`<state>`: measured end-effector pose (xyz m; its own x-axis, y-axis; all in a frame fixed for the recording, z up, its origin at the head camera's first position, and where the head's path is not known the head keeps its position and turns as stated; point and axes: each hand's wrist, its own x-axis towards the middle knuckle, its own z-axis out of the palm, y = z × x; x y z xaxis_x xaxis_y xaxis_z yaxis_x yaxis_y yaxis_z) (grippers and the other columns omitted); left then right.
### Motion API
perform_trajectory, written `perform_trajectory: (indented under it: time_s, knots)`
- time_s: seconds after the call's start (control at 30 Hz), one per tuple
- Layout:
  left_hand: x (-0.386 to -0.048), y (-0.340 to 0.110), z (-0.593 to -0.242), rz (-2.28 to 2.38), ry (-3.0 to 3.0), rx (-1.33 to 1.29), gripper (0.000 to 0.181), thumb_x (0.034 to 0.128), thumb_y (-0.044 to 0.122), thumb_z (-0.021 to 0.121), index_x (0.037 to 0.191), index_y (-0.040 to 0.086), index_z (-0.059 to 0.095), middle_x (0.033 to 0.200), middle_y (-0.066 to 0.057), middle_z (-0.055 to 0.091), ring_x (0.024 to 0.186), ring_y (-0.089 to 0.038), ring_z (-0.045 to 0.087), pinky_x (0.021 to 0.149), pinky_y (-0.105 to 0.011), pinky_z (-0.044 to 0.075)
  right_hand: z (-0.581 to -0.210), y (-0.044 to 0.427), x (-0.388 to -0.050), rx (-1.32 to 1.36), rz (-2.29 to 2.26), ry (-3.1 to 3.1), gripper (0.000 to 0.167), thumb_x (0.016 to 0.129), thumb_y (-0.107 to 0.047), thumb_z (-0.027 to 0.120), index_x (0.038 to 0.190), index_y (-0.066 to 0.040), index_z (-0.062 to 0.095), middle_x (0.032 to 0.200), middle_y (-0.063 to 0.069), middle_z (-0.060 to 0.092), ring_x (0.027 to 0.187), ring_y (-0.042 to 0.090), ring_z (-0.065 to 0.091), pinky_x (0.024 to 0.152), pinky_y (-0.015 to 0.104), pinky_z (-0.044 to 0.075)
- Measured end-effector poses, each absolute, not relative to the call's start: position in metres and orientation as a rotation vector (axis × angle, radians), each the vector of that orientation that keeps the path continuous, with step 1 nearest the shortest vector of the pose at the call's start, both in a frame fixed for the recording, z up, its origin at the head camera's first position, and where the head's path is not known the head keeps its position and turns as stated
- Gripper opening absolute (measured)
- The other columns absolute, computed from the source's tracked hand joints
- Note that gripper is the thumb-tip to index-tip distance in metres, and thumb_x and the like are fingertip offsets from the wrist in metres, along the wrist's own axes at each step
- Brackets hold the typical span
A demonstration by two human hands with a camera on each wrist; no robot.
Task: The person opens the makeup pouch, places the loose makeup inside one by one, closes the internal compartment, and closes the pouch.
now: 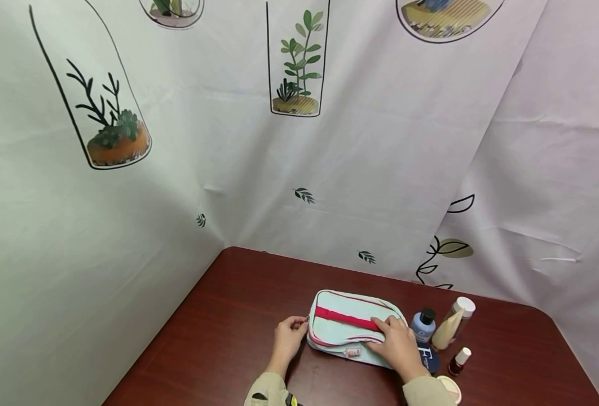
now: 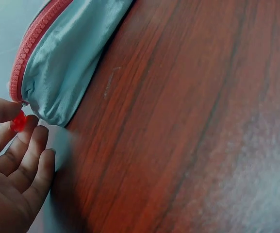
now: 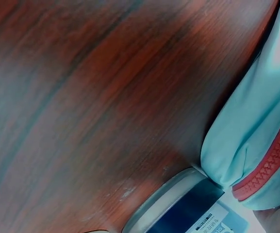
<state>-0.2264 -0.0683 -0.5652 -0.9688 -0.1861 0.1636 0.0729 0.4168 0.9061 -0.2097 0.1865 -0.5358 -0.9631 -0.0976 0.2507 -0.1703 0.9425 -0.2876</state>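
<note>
A light blue pouch (image 1: 352,334) with red piping and a red strap (image 1: 345,319) lies on the table. At its left end my left hand (image 1: 286,341) pinches a small red zipper pull (image 2: 19,121), between thumb and forefinger in the left wrist view, where the red zipper (image 2: 28,48) ends. My right hand (image 1: 400,347) rests on the pouch's right end, its fingers spread over the fabric by the strap. In the right wrist view only a bit of that hand (image 3: 278,218) shows, beside the pouch (image 3: 241,131).
Right of the pouch stand a blue bottle with a black cap (image 1: 423,325), a cream tube (image 1: 445,331) and a white-capped container (image 1: 464,309). A dark blue round item (image 1: 428,358), a small white-capped bottle (image 1: 459,361) and a round cream item (image 1: 450,389) are nearer. Patterned cloth (image 1: 279,158) hangs behind.
</note>
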Motion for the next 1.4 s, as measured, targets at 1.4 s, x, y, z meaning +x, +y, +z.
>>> perform_trajectory:
  time_s: [1.4]
  knots:
    - [-0.2208, -0.071, -0.562, -1.669, -2.39, 0.162, 0.01, 0.0743, 0.008, 0.072, 0.081, 0.002, 0.069, 0.071, -0.003, 0.065, 0.066, -0.013, 0.058, 0.059, -0.026, 0.046, -0.5326, 0.1825, -0.2102, 0.136, 0.418, -2.882, 0.059, 0.062, -0.045, 0.08, 0.11, -0.012, 0.068, 0.074, 0.002, 0.046, 0.072, 0.021, 0.046, 0.065, 0.042, 0.038]
